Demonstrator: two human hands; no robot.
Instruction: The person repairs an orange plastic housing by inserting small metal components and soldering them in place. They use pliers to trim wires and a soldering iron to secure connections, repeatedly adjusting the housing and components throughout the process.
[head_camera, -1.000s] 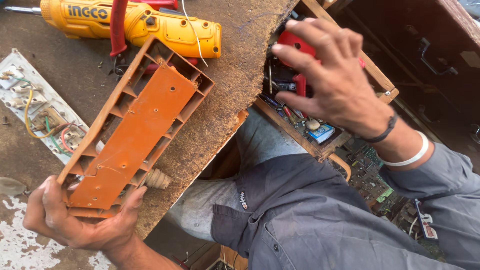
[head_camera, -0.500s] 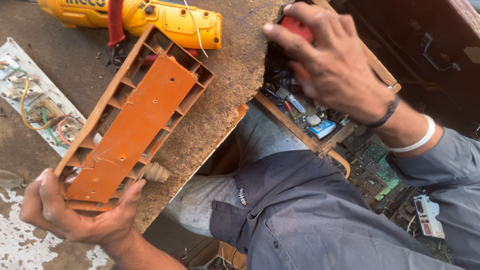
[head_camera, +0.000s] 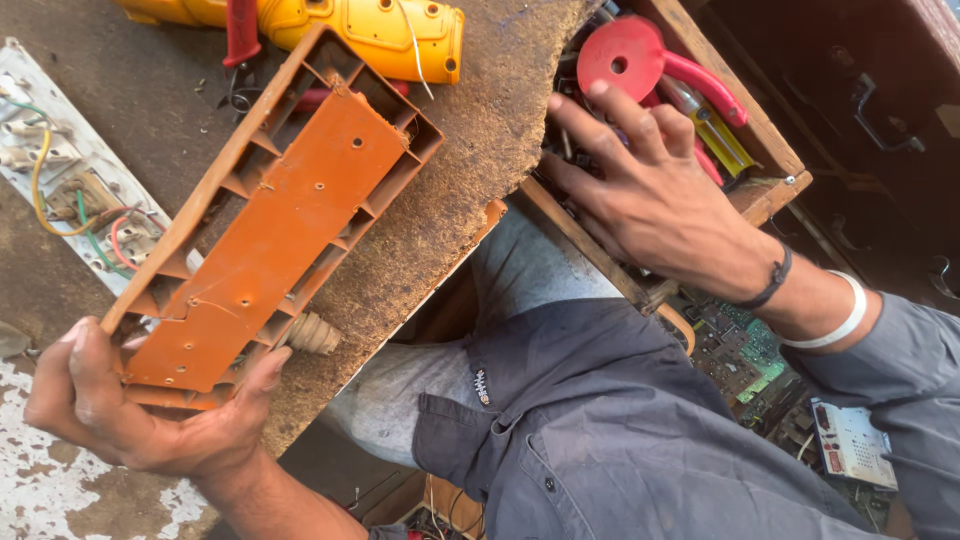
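left hand (head_camera: 130, 410): orange casing (head_camera: 270, 220) kept gripped on tabletop (head_camera: 470, 130) | right hand (head_camera: 650, 190): lowered open-fingered into wooden drawer (head_camera: 765, 150), red tool (head_camera: 625, 55) uncovered, nothing grasped

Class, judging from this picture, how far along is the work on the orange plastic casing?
Done: the orange plastic casing is off the white wired socket strip. In hand: left hand grips the casing's end; right hand reaches into the wooden tool drawer. Left: the two halves lie apart, wiring exposed.
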